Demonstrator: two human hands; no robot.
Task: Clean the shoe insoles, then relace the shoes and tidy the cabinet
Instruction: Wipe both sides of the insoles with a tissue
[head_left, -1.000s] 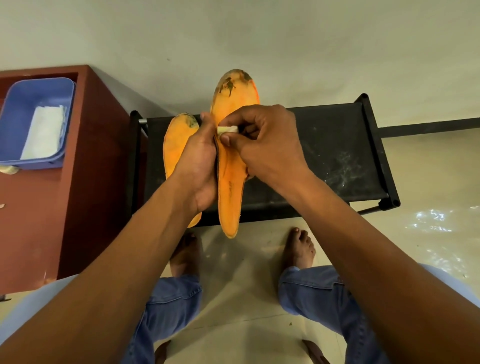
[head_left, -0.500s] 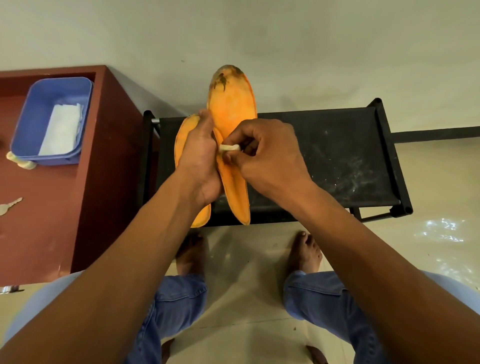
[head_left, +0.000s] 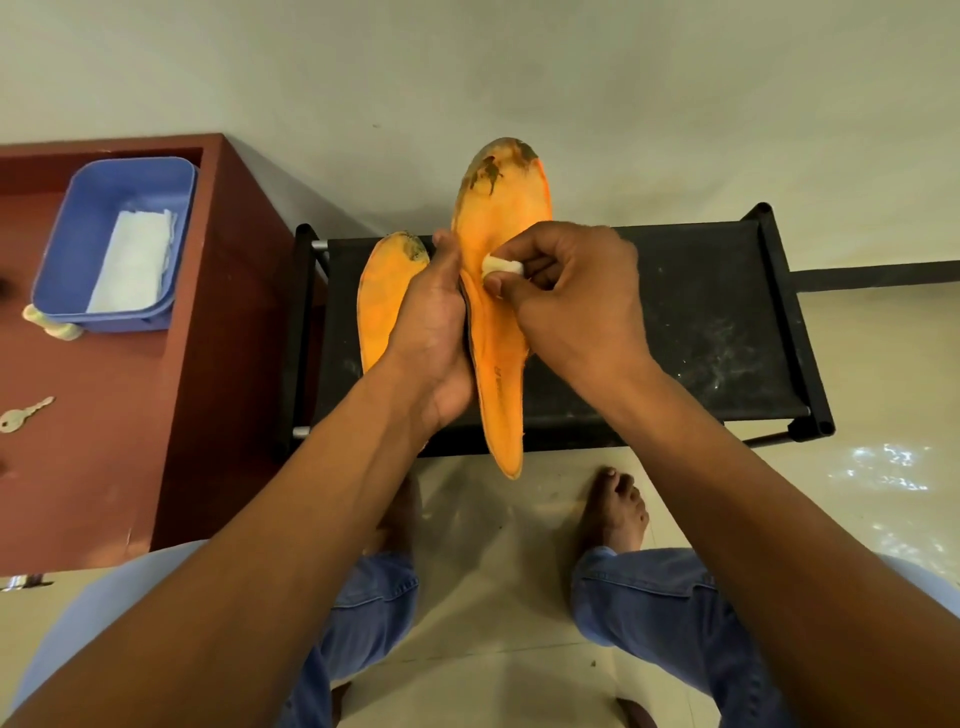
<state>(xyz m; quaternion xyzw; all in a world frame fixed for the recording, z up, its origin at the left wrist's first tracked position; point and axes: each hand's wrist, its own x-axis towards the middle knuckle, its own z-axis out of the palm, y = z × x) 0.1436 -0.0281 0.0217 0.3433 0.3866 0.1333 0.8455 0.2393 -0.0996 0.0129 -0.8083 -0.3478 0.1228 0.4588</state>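
Note:
My left hand (head_left: 434, 332) grips two orange insoles upright over a black shoe rack (head_left: 701, 322). The taller insole (head_left: 501, 218) rises in the middle, its toe end stained dark. The shorter insole (head_left: 387, 296) sticks out to the left, partly hidden behind my left hand. My right hand (head_left: 569, 296) pinches a small white wad of cloth (head_left: 501, 267) and presses it against the taller insole's face near its middle.
A red-brown cabinet (head_left: 208, 364) stands at the left. On it sit a blue tub (head_left: 78, 234) holding folded white tissue (head_left: 135, 260), a pale wad (head_left: 52, 325) beside the tub, and a key (head_left: 23, 415). My bare feet rest on the tiled floor below the rack.
The view has shifted a little. My right hand keeps rubbing the white wad on the taller insole, which sits slightly lower and further right than half a second ago. My left hand's grip holds.

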